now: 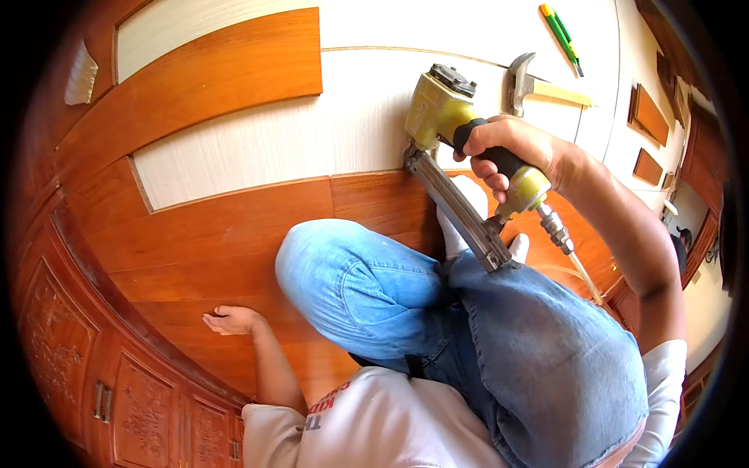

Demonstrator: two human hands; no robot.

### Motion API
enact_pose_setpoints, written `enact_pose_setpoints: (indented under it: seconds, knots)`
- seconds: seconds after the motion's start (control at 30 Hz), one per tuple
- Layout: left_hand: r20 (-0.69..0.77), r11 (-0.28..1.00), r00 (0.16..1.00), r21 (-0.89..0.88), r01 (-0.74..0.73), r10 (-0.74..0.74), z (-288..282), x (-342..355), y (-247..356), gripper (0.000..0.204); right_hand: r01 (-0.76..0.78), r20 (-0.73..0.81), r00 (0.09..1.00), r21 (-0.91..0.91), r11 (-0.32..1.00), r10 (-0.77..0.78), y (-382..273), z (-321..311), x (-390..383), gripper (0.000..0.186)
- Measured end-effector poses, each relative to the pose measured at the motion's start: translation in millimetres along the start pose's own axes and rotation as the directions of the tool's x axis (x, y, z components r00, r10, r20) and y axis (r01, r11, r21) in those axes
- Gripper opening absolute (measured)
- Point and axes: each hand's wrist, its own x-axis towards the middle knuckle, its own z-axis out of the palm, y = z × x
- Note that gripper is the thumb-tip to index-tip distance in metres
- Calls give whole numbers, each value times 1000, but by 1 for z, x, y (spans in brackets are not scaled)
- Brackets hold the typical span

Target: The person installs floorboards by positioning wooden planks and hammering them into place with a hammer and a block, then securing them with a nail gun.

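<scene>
One nailer [439, 117] | right hand [516, 143] gripping | left hand [233, 320] (fingers loosely curled)

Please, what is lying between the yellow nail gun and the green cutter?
In the head view, a hammer lies between the nail gun and the cutter.

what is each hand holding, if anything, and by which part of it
The right hand holds a yellow-green and black nail gun by its black handle; the left hand holds nothing visible.

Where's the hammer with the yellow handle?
In the head view, the hammer lies at upper right, just beyond the right hand, between the nail gun and the green cutter.
</scene>
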Motion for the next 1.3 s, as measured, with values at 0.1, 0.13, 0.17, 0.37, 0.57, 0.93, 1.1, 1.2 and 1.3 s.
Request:
enact_pose_setpoints:
  seconds: [0.1, 0.13, 0.17, 0.37, 0.57, 0.93, 1.1, 1.2, 1.3]
  knots:
    - [-2, 1000, 1000, 3, -20, 20, 5, 2, -4, 56, 22, 23, 999, -8, 1000, -22, 2, -1, 1, 19]
    - [-27, 999, 999, 20, -44, 45, 8, 4, -9, 55, 49, 16, 999, -22, 999, -49, 3, -1, 1, 18]
    - [-50, 997, 996, 36, -70, 72, 14, 8, -15, 53, 77, 9, 997, -33, 996, -77, 5, -1, 0, 18]
    - [-186, 942, 926, 138, -306, 328, 27, 44, -59, 45, 352, -83, 933, 14, 936, -349, 23, -18, -29, 25]
    - [-54, 986, 988, 98, -137, 143, 45, 62, -44, 53, 608, -179, 794, 217, 764, -581, 50, -26, -44, 20]
    - [42, 657, 690, -355, -666, 722, 85, 56, -19, 43, 606, -170, 592, 738, 296, -788, 84, -60, -23, 12]
    - [-1, 329, 388, -527, -784, 922, 82, 80, -2, 41, 524, -202, 589, 833, 180, -782, 80, -69, 34, 13]
    - [-133, 197, 311, -531, -824, 941, 14, 62, 72, 40, 476, -39, 542, 838, 269, -839, 7, -44, 58, 13]
    - [151, 100, -10, -700, -707, 989, -42, 1, 250, 47, 504, -134, 585, 833, 229, -800, 23, -48, 71, 12]
